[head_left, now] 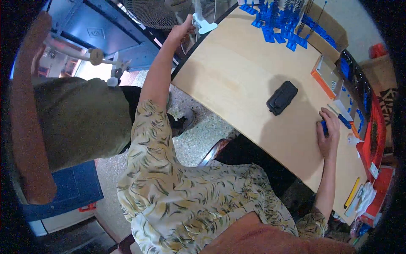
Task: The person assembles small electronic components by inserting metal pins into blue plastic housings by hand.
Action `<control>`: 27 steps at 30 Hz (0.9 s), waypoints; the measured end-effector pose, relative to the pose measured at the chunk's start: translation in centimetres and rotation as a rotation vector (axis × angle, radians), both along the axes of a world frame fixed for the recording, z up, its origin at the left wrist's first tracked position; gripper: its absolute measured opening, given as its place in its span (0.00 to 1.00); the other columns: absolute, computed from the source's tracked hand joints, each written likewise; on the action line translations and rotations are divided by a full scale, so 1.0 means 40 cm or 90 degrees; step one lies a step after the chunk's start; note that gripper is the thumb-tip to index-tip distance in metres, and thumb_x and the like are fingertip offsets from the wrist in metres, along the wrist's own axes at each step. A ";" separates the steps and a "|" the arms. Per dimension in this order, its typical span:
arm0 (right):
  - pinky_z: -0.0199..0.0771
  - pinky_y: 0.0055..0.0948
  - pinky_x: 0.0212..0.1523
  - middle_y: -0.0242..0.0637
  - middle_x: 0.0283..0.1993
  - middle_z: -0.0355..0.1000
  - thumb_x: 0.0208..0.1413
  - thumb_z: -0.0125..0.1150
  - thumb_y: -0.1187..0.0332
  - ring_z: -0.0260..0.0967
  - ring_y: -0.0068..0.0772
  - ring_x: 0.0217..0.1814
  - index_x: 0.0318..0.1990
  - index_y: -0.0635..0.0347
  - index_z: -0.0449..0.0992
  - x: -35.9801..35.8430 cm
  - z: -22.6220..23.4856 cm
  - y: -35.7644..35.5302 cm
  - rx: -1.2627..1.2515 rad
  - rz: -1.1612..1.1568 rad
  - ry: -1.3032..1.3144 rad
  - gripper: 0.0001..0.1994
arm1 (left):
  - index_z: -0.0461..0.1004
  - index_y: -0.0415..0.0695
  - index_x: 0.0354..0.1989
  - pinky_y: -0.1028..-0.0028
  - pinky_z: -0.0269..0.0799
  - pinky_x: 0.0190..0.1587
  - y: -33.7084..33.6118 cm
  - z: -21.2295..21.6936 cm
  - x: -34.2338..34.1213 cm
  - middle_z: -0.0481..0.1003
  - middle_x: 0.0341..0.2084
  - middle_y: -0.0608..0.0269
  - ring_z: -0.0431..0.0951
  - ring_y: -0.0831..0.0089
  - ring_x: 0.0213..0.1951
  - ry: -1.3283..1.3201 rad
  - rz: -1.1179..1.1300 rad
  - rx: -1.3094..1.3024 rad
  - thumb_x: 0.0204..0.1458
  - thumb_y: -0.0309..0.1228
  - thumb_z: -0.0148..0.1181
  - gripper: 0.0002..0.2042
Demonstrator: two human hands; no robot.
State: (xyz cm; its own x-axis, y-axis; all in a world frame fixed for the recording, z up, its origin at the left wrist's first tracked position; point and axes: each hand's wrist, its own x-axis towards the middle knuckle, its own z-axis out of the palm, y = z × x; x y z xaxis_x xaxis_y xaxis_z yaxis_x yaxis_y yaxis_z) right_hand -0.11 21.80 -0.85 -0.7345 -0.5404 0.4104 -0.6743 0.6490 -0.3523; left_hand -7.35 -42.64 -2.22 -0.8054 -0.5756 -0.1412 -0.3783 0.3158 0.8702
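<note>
At the table's far left corner, my left hand (pixel 181 30) is closed around a white plastic fitting (pixel 205 26) with a flared, flat end, next to an upright white rod. My right hand (pixel 330 132) lies on the right part of the wooden tabletop (pixel 228 67), its fingers curled over a small blue piece (pixel 324 127), mostly covered by the hand. Just beyond these fingers is a blue-handled tool (pixel 344 122). A black zipped pouch (pixel 282 98) rests on the table between my hands, nearer the right one.
Many blue plastic parts (pixel 275 23) crowd the far edge, beside cardboard boxes (pixel 325 78) and a red bin (pixel 374 139). A yellow pencil-like stick (pixel 352 192) lies near right. A fan (pixel 165 10) stands beyond my left hand. A person in a green shirt (pixel 80 122) stands at left.
</note>
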 end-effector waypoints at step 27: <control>0.66 0.42 0.66 0.44 0.59 0.75 0.57 0.64 0.78 0.70 0.48 0.64 0.53 0.63 0.77 -0.003 0.000 0.001 0.013 -0.017 0.000 0.15 | 0.75 0.46 0.33 0.79 0.51 0.18 -0.005 -0.086 -0.141 0.66 0.19 0.69 0.61 0.80 0.17 0.267 0.065 0.371 0.56 0.45 0.65 0.15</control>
State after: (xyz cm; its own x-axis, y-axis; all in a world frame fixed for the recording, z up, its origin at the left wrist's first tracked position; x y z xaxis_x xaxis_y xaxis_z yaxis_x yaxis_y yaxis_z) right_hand -0.21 21.84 -0.83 -0.7488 -0.5283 0.4001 -0.6565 0.6742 -0.3384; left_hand -12.97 -42.85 -5.66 -0.8050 -0.5766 -0.1395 0.0212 -0.2629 0.9646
